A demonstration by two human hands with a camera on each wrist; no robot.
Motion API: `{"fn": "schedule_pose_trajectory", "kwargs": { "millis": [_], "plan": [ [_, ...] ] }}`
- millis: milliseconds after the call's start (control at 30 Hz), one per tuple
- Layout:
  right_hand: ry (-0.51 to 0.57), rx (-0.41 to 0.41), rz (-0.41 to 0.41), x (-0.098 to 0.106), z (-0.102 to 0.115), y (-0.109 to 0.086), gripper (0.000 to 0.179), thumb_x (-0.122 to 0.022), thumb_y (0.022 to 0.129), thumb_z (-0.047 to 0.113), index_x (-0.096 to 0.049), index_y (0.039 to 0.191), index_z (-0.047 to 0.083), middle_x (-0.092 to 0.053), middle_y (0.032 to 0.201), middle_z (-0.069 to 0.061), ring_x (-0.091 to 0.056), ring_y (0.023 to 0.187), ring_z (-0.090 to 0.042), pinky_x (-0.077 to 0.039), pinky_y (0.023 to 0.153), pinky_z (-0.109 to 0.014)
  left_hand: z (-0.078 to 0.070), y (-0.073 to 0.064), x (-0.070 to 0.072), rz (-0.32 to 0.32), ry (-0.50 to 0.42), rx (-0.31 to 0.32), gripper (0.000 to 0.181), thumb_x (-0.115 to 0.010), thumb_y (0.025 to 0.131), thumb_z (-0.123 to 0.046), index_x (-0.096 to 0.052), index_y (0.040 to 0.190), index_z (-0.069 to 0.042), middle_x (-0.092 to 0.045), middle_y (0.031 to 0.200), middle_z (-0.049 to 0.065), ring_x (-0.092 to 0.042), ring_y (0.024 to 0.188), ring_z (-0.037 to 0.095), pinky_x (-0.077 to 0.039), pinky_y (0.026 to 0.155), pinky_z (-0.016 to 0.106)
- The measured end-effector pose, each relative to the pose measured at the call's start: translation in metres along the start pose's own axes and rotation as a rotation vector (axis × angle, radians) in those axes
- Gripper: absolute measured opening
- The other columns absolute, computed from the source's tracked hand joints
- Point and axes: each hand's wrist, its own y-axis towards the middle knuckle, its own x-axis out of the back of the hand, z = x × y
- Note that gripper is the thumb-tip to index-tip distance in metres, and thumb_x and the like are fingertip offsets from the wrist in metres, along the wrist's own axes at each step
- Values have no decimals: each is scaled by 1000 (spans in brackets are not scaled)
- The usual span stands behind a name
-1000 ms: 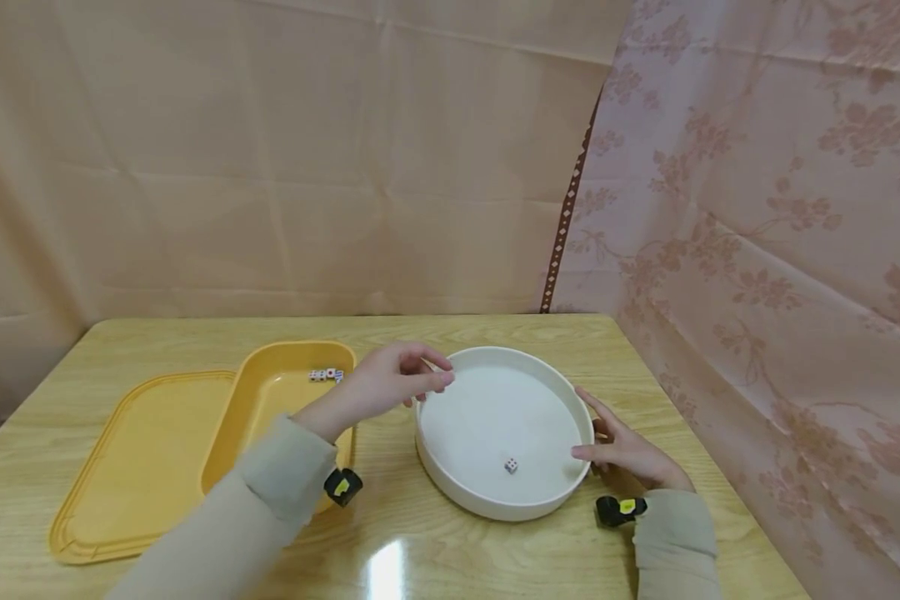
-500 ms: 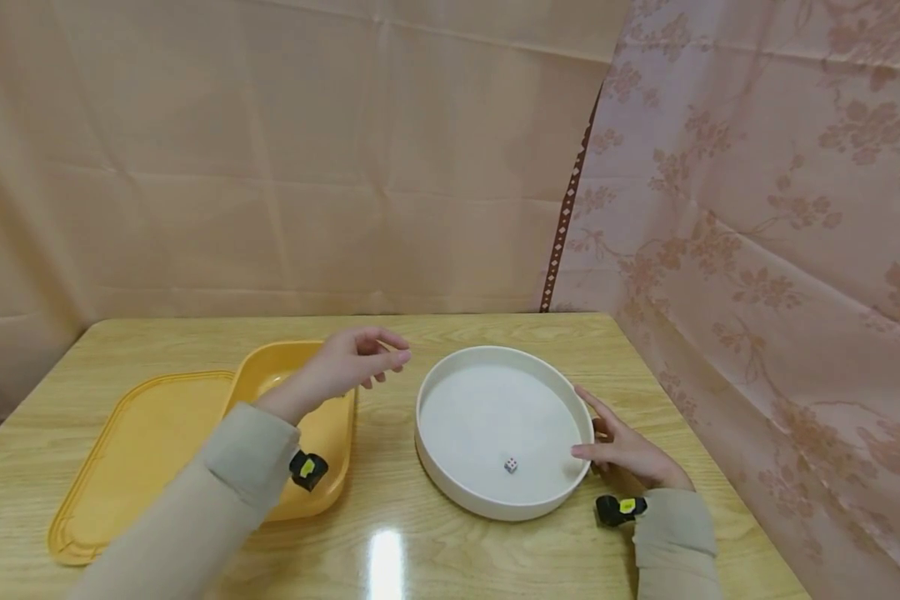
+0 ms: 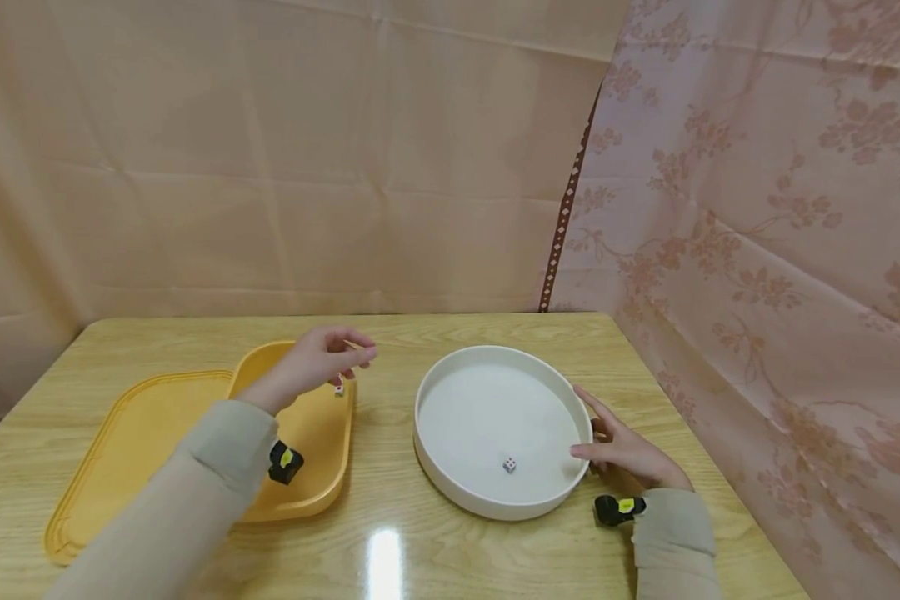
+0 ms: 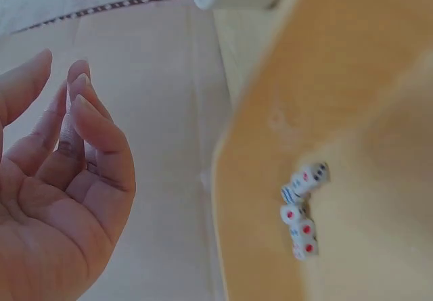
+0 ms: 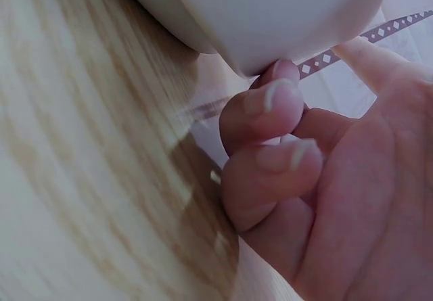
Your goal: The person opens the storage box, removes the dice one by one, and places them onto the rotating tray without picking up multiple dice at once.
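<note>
left hand (image 3: 311,367): raised above the far part of the yellow container (image 3: 311,450); fingers loosely bent, thumb apart from the fingertips; nothing held.

dice (image 4: 304,213), small, white, red and dark pips: inside the yellow container, bunched in a crooked line against its wall; below the left hand, not touching; partly hidden by it in the head view.

right hand (image 3: 630,454): at the right side of the round white tray (image 3: 461,496); thumb over the rim, curled fingertips against the outer wall; gripping the edge.

single die (image 3: 509,465): on the floor of the round white tray, toward the near side; to the left of the right hand, near the thumb but apart; well apart from the left hand.

yellow lid (image 3: 150,450): flat on the wood-grain table (image 3: 510,558), left of the yellow container, partly covered from view by the left sleeve (image 3: 187,492).

backdrop: beige curtain (image 3: 307,167), pink floral cloth (image 3: 757,208) at right.
</note>
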Motion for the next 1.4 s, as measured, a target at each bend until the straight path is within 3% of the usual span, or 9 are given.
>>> {"fn": "schedule_pose_trajectory", "kwargs": {
  "millis": [233, 667, 1033, 1233, 1400],
  "plan": [
    [2, 2, 5, 0, 0, 0, 99, -72, 90, 16, -4, 160, 31, -50, 118, -23, -49, 68, -16, -46, 62, -27, 15, 3, 7, -25, 11, 50, 44, -61, 99, -34, -58, 129, -1, -67, 110, 15, -60, 83, 18, -55, 76, 30],
    [-7, -10, -6, 0, -2, 0, 99, -72, 90, 15, -3, 160, 30, -51, 121, -24, -48, 68, -16, -45, 62, -26, 49, 8, 11, -40, -34, 81, 45, -55, 102, -31, -55, 131, 3, -65, 119, 22, -63, 94, 24, -55, 79, 34],
    [-8, -1, -1, 1, -3, 1, 101, -73, 89, 16, -3, 160, 29, -51, 119, -24, -48, 67, -15, -45, 61, -26, 72, 16, 5, -67, -136, 148, 40, -59, 101, -24, -56, 127, 7, -68, 107, 14, -61, 79, 13, -55, 69, 26],
    [-20, 3, -6, 1, -2, 1, 99, -72, 90, 15, -3, 160, 29, -52, 117, -23, -49, 67, -16, -46, 61, -26, 82, 17, -1, -52, -192, 153, 37, -55, 102, -14, -52, 126, 13, -68, 92, 5, -59, 67, 8, -51, 59, 23],
    [37, -13, 6, 0, -2, 0, 99, -71, 91, 12, -2, 160, 30, -48, 121, -23, -48, 70, -17, -43, 62, -26, 87, 16, -4, -45, -181, 141, 34, -56, 101, -10, -53, 123, 15, -64, 81, 0, -54, 61, 8, -46, 55, 21]
  ]
}}
